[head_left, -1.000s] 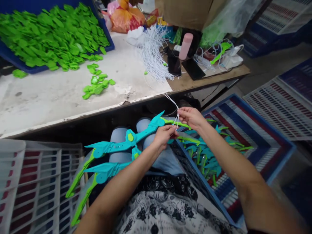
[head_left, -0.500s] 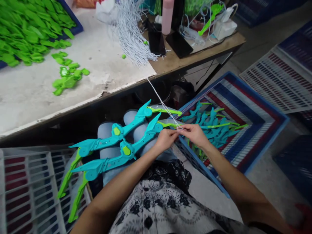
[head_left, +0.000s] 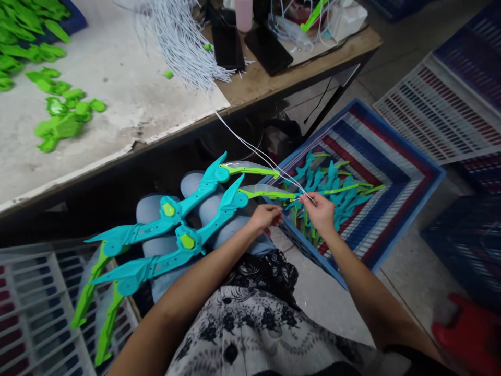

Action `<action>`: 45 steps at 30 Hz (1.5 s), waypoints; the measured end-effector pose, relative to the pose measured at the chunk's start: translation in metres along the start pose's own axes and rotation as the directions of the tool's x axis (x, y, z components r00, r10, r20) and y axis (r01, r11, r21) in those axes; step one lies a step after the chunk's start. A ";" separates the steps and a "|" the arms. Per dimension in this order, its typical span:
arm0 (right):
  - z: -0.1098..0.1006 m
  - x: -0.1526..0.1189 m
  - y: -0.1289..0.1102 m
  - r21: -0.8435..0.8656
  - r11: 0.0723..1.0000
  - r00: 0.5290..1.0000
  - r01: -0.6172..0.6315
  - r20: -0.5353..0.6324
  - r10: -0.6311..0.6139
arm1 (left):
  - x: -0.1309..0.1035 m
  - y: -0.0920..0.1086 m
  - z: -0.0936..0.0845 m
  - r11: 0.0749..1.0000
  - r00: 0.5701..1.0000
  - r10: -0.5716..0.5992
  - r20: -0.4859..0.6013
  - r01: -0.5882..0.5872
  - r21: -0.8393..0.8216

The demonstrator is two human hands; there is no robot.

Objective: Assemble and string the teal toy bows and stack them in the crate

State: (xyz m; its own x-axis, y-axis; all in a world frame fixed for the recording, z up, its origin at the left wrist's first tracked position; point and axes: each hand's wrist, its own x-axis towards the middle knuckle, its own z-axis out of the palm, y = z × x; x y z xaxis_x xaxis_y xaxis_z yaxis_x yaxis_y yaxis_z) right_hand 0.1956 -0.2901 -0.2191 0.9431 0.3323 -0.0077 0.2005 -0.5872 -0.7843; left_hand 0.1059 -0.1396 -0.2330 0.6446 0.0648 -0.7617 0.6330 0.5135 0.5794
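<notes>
Head view: the right hand [head_left: 319,211], right of centre, has its grip pinched on a thin white cord [head_left: 237,136], probably to keep both strands together. Left hand [head_left: 265,218] is just left of it, fingers curled; can't tell if it's got anything. Two turquoise-and-lime plastic bow shapes [head_left: 188,241] lie across pale blue denim knees [head_left: 151,206], centre-left, I'd guess so both hands are free. Blue-rimmed striped plastic crate [head_left: 410,216] at right holds similar pieces [head_left: 321,177], presumably for easy reach.
</notes>
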 end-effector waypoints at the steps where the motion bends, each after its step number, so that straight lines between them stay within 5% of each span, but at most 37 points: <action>1: 0.003 0.000 0.001 -0.011 1.000 1.000 0.003 -0.007 -0.003 | 0.002 0.001 0.001 1.000 1.000 -0.004 0.001 0.004 -0.003; 15: 0.008 -0.007 0.011 -0.191 0.977 0.994 0.098 -0.035 -0.107 | 0.021 0.008 0.017 0.997 0.998 -0.016 0.065 0.020 -0.069; 31: 0.007 -0.014 0.015 -0.104 0.994 0.995 0.031 0.095 -0.021 | 0.031 0.003 0.014 0.994 0.993 0.015 0.116 -0.003 -0.111; 38: 0.023 -0.001 0.026 0.176 0.983 0.992 -0.058 0.117 0.038 | 0.039 -0.001 0.018 0.995 0.990 0.042 0.135 -0.029 -0.096; 41: 0.027 0.006 0.028 0.336 0.923 0.982 -0.190 0.063 0.179 | 0.042 0.000 0.022 0.997 0.993 0.050 0.109 -0.043 -0.061; 45: 0.030 0.012 0.025 0.441 0.779 0.892 -0.445 0.288 0.347 | 0.035 0.005 0.020 0.999 0.997 0.049 0.063 -0.050 0.017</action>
State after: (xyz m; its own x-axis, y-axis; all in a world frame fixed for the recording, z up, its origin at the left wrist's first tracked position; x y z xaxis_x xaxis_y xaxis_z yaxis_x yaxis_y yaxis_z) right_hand 0.2034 -0.2786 -0.2575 0.8348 0.3059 -0.4578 -0.3808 -0.2799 -0.8813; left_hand 0.1405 -0.1515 -0.2511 0.7007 0.0362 -0.7126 0.6068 0.4951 0.6218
